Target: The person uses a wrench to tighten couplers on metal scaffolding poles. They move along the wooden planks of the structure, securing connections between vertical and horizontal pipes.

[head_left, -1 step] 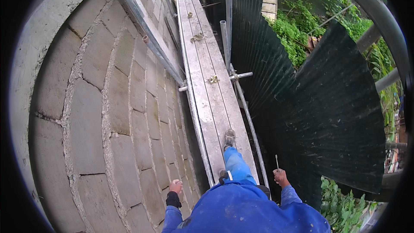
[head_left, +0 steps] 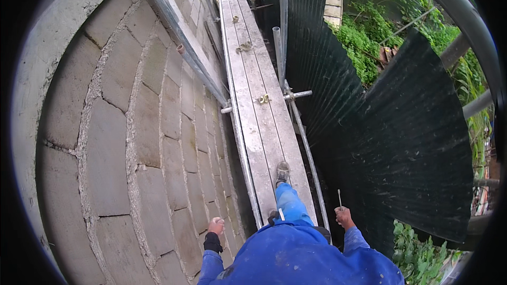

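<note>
My right hand is closed around a slim metal rod-like tool, which points up from the fist; its lower end is hidden in my fingers. On the left, near the block wall, my left hand is curled shut, and whatever it may hold cannot be made out. Under my feet runs a walkway of long scaffold planks. Lying on it are a brassy scaffold coupler, another coupler farther along, and a small metal fitting beyond that.
Scaffold tubes flank the walkway: a slanting pole by the wall and a short upright tube at the right. A cross tube sticks out to the right. Dark corrugated sheeting stands on that side, with green plants behind it.
The view has shifted very slightly, so the planks and wall sit a little lower and to the right. Both hands keep the same pose.
</note>
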Demonstrator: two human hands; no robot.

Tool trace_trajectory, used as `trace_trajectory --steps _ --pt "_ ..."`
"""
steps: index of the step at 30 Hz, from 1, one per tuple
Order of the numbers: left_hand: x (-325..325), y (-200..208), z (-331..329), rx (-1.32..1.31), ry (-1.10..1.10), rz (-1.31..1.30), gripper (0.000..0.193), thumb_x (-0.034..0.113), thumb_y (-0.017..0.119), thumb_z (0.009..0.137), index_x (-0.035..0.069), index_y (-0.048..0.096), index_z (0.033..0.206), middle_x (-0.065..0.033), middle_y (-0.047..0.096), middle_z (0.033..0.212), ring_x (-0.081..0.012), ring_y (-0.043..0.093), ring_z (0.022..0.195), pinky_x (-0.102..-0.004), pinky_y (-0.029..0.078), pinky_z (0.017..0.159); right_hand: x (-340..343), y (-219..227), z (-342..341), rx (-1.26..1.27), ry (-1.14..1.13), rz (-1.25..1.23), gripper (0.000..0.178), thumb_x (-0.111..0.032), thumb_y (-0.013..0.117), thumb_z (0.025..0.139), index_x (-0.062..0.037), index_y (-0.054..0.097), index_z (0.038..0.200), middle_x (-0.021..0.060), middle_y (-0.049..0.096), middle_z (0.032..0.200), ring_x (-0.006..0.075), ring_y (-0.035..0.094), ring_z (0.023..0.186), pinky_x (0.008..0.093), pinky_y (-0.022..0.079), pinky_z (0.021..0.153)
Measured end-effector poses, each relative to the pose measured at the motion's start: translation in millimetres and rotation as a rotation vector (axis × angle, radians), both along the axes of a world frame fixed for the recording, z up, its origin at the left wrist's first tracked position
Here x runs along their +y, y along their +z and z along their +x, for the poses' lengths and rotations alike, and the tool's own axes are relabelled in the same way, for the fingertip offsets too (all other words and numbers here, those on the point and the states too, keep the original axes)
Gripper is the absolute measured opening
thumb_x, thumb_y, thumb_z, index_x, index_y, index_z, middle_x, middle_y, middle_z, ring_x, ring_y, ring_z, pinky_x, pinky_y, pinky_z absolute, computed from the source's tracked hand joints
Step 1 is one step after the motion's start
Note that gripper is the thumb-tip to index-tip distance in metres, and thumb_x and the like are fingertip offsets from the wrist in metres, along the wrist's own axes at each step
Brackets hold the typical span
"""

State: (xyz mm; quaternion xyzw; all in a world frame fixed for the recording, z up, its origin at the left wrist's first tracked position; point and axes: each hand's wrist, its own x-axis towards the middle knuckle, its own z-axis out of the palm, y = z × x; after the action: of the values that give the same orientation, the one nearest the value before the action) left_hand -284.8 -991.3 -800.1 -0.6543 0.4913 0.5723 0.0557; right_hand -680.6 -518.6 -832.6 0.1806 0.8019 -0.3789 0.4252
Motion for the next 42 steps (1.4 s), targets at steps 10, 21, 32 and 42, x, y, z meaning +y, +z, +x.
trace_trajectory --steps 10,21,32,42 --pt "-114 -21 -126 0.045 0.064 0.007 0.035 0.022 0.059 0.094 0.014 0.052 0.127 -0.0024 0.062 0.084 -0.0167 0.061 0.065 -0.0342 0.051 0.052 -188 33 -203 0.174 0.089 -0.220 0.019 -0.023 0.058 0.092 -0.0058 0.061 0.100 -0.0015 0.049 0.064 0.0086 0.048 0.046 0.0247 0.035 0.038" --pt "-100 -89 -129 0.137 -0.842 -0.398 0.013 0.024 0.056 0.091 0.017 0.067 0.092 -0.0062 0.065 0.077 -0.0259 0.067 0.075 -0.0423 0.055 0.063 -310 96 -305 0.241 0.059 -0.246 0.020 -0.022 0.056 0.096 -0.0047 0.062 0.105 -0.0027 0.049 0.066 0.0066 0.047 0.049 0.0231 0.037 0.041" --pt "-301 -115 -258 0.251 0.256 0.609 0.007 0.025 0.056 0.093 0.020 0.060 0.090 0.0006 0.055 0.072 -0.0210 0.059 0.058 -0.0417 0.052 0.053 -479 120 -359 0.256 0.097 -0.231 0.023 -0.021 0.057 0.097 -0.0032 0.063 0.111 -0.0027 0.050 0.066 0.0066 0.048 0.050 0.0226 0.038 0.043" --pt "-537 -42 -407 0.227 0.073 0.062 0.031 0.027 0.057 0.093 0.014 0.054 0.122 -0.0010 0.061 0.083 -0.0144 0.062 0.061 -0.0310 0.049 0.048 -597 127 -401 0.297 0.146 -0.191 0.024 -0.019 0.057 0.096 -0.0006 0.065 0.109 -0.0017 0.052 0.067 0.0077 0.049 0.051 0.0250 0.041 0.045"
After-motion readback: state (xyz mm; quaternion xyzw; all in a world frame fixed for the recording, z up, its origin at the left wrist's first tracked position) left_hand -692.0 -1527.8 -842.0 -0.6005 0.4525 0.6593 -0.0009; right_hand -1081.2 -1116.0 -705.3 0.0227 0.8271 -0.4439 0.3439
